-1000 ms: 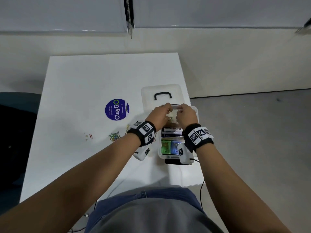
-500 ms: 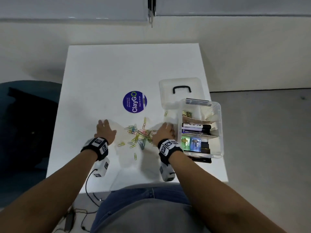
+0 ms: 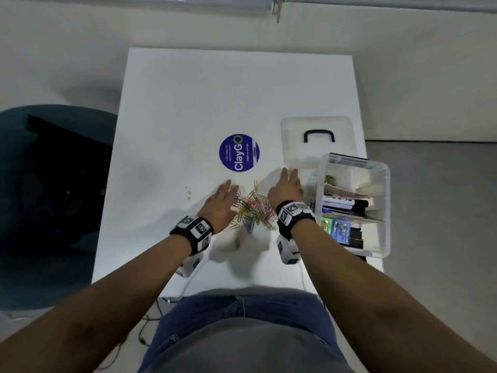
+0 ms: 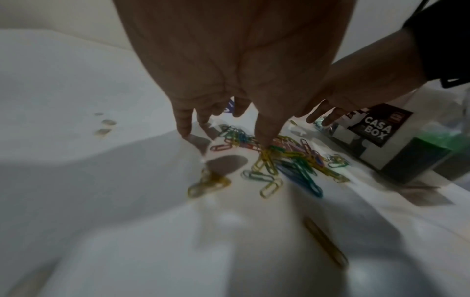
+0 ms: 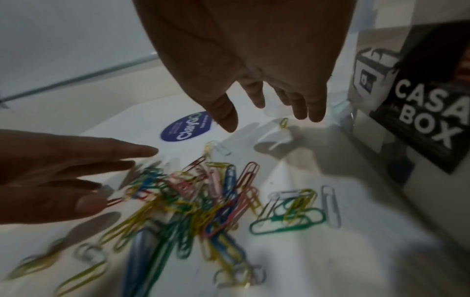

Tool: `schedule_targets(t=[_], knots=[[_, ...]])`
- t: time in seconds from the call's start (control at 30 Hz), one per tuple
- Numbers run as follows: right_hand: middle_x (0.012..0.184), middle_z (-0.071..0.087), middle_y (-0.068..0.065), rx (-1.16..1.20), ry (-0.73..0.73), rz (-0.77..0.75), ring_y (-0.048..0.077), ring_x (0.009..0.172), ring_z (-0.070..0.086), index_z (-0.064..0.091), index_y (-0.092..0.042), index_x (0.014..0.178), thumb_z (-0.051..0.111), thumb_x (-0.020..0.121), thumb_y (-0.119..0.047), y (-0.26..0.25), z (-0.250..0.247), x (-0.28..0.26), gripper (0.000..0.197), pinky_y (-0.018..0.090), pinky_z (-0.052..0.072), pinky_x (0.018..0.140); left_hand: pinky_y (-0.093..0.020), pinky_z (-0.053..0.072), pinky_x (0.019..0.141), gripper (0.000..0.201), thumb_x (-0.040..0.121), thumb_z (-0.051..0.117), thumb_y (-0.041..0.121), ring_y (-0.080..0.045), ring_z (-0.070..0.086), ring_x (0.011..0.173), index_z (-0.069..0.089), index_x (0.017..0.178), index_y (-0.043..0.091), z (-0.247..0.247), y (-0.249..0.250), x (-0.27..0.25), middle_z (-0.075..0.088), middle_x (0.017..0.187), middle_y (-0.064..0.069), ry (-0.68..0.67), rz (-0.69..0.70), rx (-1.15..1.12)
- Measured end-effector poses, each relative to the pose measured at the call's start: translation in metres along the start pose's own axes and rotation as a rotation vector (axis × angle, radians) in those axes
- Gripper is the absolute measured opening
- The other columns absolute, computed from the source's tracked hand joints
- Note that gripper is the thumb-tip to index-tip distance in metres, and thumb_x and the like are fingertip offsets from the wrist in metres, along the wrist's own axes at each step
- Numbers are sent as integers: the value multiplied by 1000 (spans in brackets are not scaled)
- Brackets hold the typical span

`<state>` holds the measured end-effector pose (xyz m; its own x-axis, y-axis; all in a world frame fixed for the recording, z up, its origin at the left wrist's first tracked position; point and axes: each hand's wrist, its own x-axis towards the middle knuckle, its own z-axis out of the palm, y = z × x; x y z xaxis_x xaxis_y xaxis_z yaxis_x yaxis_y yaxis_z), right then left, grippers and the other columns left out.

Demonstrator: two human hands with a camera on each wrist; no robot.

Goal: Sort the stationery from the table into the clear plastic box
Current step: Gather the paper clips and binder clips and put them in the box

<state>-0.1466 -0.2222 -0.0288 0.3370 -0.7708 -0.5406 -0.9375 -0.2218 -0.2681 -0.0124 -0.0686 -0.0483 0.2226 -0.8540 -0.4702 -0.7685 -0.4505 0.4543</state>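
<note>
Hands flank the pile: my left hand (image 3: 221,204) lies flat with fingers spread on the near-left side of the paper clips (image 3: 254,208), and my right hand (image 3: 286,188) is spread and straight-fingered on their right, holding nothing. I keep both palms low and angled inward, I judge, so the two can act as a pair of scoops and herd the loose clips into one heap that I can lift in a single go. The clips sit on the white table (image 3: 188,103) between my hands, just left of the clear plastic box (image 3: 382,184), whose lid (image 3: 317,125) lies beyond it. They have no common heading; their long axes cross every way in a tangle, though the wrist views are blurred, so single clips are hard to read. A few strays lie nearer me, one yellow clip (image 4: 208,183) apart from the heap. The box's own long axis runs away from me along the table's right edge.
</note>
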Motion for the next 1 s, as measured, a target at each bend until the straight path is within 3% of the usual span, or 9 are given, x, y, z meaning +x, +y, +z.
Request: schedule_targets(t=[0.17,0.33,0.43,0.53,0.6,0.67,0.8,0.9,1.0], knots=[[160,6,20,-82,-122,-104,32,148,15,16,2,151,48,90,-6,-13,13,-7,68,42,26,118,-48,17,120,77,91,55,23,-27,2,150,10,153,19,-3,15,27,-3,163,-5,-115,72,132],[146,43,13,-104,-137,-410,32,132,44,43,-12,140,47,87,-7,2,37,-42,54,43,39,107,-46,17,120,90,79,74,35,-25,9,149,21,151,20,4,-1,6,8,162,-4,-113,169,237],[141,43,13,-83,-31,-300,33,126,45,36,-17,144,59,87,-22,18,33,-47,61,44,43,102,-48,13,120,104,70,78,47,-29,8,147,18,151,24,10,-13,-10,9,159,-9,-20,110,282],[140,31,14,-123,-68,-130,35,128,36,26,-18,144,72,77,-45,30,27,-44,86,47,45,98,-48,25,112,117,62,81,54,-32,17,142,12,151,25,12,-15,-17,14,154,-11,28,-41,215],[135,32,14,-188,-80,-171,35,123,38,30,-14,139,76,74,-43,27,31,-44,84,47,47,93,-45,36,103,109,60,84,49,-31,29,132,22,147,25,15,-9,-15,24,145,-8,25,-61,193],[131,37,14,-205,-91,-243,34,118,45,34,-11,134,74,78,-28,19,38,-45,71,47,49,88,-41,44,96,93,64,85,37,-29,38,121,34,140,24,17,-2,-11,32,135,-8,19,-47,119],[126,45,17,-210,-136,-309,37,103,58,39,-5,129,57,85,-1,7,41,-46,47,40,48,75,-44,49,89,50,78,77,21,-30,45,111,50,119,17,17,6,-2,43,121,-10,29,-42,54],[118,51,18,-166,-148,-306,37,97,60,46,-4,120,48,85,6,6,33,-47,36,39,47,75,-42,49,80,23,87,64,14,-28,48,104,54,108,12,16,6,1,48,113,-10,57,-60,15],[114,57,15,-117,-131,-297,34,102,59,54,-6,114,49,87,3,9,25,-45,28,37,48,82,-41,48,76,12,91,57,14,-30,53,96,57,102,10,10,2,2,53,104,-10,82,-90,-8]])
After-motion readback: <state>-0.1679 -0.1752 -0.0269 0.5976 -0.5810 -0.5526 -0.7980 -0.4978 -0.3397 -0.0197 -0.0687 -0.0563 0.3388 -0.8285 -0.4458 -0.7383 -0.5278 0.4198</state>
